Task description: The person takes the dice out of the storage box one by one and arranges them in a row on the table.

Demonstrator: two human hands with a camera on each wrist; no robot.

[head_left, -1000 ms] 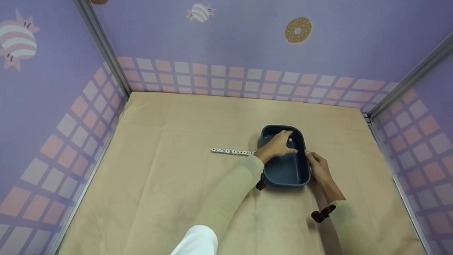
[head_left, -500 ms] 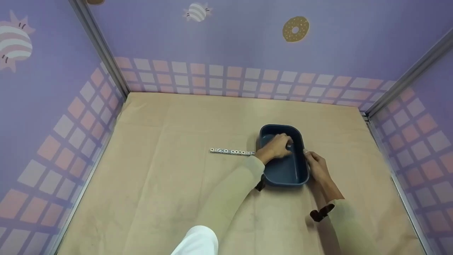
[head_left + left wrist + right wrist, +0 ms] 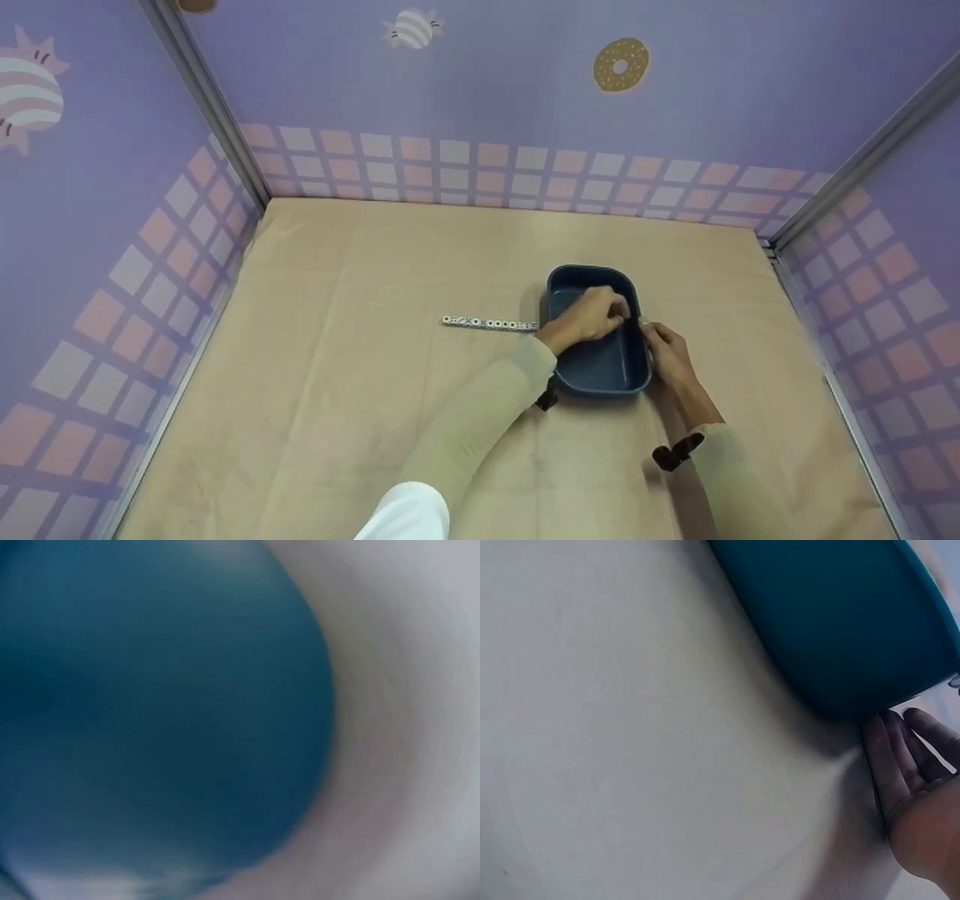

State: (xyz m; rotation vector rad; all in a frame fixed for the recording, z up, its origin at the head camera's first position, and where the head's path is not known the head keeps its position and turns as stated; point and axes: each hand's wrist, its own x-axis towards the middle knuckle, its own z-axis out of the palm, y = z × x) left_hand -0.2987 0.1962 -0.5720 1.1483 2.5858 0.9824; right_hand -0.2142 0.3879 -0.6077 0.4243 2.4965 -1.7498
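A dark blue rectangular box [image 3: 600,367] stands on the beige cloth. My left hand [image 3: 589,315] reaches down inside it, fingertips closed together near the right wall. The small white die it pinches is hidden behind the fingers. My right hand [image 3: 671,352] holds the box's right side, thumb at the rim; in the right wrist view, fingers [image 3: 889,761] lie against the lower outside of the box [image 3: 840,622]. Left of the box runs a straight row of white dice [image 3: 487,324], its right end close to the box and my left wrist. Only blurred blue wall [image 3: 165,705] fills the left wrist view.
The beige cloth [image 3: 360,375] covers the table. Purple patterned panels [image 3: 480,90] enclose it at the back and both sides, with metal posts [image 3: 206,105] in the corners.
My left fingers, spread around the die inside the box a second ago, have closed on it and drawn slightly toward the right wall. The right hand keeps its hold; the row of dice is unchanged.
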